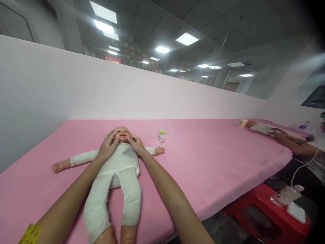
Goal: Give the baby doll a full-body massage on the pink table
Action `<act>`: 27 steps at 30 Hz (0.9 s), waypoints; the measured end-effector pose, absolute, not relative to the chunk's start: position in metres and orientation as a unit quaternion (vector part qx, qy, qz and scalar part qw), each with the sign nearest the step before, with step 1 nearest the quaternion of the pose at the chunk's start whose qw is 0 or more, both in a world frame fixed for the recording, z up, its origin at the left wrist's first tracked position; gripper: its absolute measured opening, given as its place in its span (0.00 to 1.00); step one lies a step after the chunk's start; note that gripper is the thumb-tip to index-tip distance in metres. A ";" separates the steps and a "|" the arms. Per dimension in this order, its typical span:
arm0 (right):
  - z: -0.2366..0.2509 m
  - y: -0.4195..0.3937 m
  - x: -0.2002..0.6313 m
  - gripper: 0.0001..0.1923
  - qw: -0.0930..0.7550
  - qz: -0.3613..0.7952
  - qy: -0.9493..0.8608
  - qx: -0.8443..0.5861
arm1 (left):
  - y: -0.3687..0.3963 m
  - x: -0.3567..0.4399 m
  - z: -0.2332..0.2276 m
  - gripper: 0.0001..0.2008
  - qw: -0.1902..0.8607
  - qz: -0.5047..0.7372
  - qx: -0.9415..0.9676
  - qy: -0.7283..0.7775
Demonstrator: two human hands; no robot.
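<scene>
Doll [119, 166] lies face-up on the pink surface [215, 159], legs reaching its near edge; left hand [108, 146] and right hand [136, 143] cup its head, fingers spread. Small bottle [161, 136] stands nearby, open pink stretching rightward.

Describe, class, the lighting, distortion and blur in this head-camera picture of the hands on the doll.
Head view: ceiling panels give even light, with only soft shadows under the doll; the left hand and right hand on its face look sharp; wide-angle distortion stretches the forearms and darkens the right corners; the co-worker's arm at the far right is blurred.
</scene>
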State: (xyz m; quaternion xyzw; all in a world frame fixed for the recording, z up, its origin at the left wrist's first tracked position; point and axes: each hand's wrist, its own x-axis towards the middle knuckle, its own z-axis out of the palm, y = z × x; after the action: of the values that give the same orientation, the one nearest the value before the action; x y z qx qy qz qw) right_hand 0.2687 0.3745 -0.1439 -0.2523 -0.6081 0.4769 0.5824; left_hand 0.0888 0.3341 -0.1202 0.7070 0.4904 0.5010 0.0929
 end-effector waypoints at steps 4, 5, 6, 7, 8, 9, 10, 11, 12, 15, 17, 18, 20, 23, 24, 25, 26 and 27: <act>-0.140 0.367 0.270 0.39 0.579 0.478 -0.610 -0.253 | 0.337 0.086 -0.123 0.34 0.093 0.501 0.715 0.478; -0.138 0.365 0.270 0.40 0.577 0.480 -0.609 -0.255 | 0.337 0.085 -0.124 0.34 0.093 0.500 0.717 0.478; -0.137 0.364 0.270 0.41 0.575 0.482 -0.609 -0.257 | 0.338 0.085 -0.125 0.34 0.094 0.498 0.717 0.479; -0.136 0.362 0.270 0.42 0.573 0.483 -0.609 -0.259 | 0.339 0.084 -0.125 0.35 0.094 0.495 0.717 0.481; -0.136 0.362 0.271 0.42 0.572 0.484 -0.609 -0.259 | 0.340 0.083 -0.126 0.35 0.095 0.494 0.716 0.484; -0.136 0.361 0.271 0.43 0.571 0.485 -0.609 -0.259 | 0.340 0.083 -0.126 0.35 0.095 0.493 0.715 0.486; -0.136 0.362 0.271 0.43 0.572 0.485 -0.609 -0.258 | 0.341 0.083 -0.126 0.35 0.096 0.493 0.715 0.486; -0.137 0.363 0.270 0.43 0.575 0.484 -0.607 -0.259 | 0.341 0.083 -0.127 0.35 0.095 0.493 0.717 0.484; -0.138 0.364 0.270 0.42 0.577 0.480 -0.608 -0.258 | 0.342 0.083 -0.127 0.34 0.094 0.492 0.720 0.481; -0.142 0.370 0.269 0.37 0.591 0.460 -0.610 -0.260 | 0.341 0.084 -0.127 0.33 0.088 0.495 0.725 0.471; -0.144 0.372 0.268 0.34 0.597 0.452 -0.609 -0.262 | 0.340 0.085 -0.127 0.32 0.091 0.503 0.720 0.469; -0.144 0.372 0.268 0.33 0.598 0.452 -0.608 -0.263 | 0.339 0.086 -0.127 0.32 0.096 0.506 0.715 0.473; -0.144 0.371 0.267 0.33 0.597 0.456 -0.606 -0.263 | 0.337 0.087 -0.128 0.33 0.108 0.508 0.703 0.486; -0.143 0.366 0.268 0.34 0.595 0.458 -0.606 -0.263 | 0.333 0.087 -0.129 0.35 0.121 0.504 0.695 0.498; -0.143 0.365 0.268 0.35 0.594 0.459 -0.607 -0.262 | 0.333 0.087 -0.129 0.34 0.121 0.504 0.696 0.497; -0.144 0.364 0.268 0.36 0.594 0.459 -0.607 -0.261 | 0.332 0.087 -0.129 0.34 0.120 0.503 0.698 0.495; -0.145 0.364 0.268 0.37 0.592 0.462 -0.607 -0.260 | 0.332 0.087 -0.130 0.33 0.116 0.503 0.701 0.492; -0.146 0.365 0.268 0.37 0.590 0.465 -0.607 -0.258 | 0.332 0.086 -0.130 0.32 0.111 0.503 0.705 0.487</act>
State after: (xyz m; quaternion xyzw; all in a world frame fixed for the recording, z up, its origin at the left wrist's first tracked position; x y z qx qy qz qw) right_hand 0.2681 0.3652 -0.1460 -0.2583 -0.6071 0.4650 0.5903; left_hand 0.0862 0.3321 -0.1300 0.7054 0.4871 0.5028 0.1111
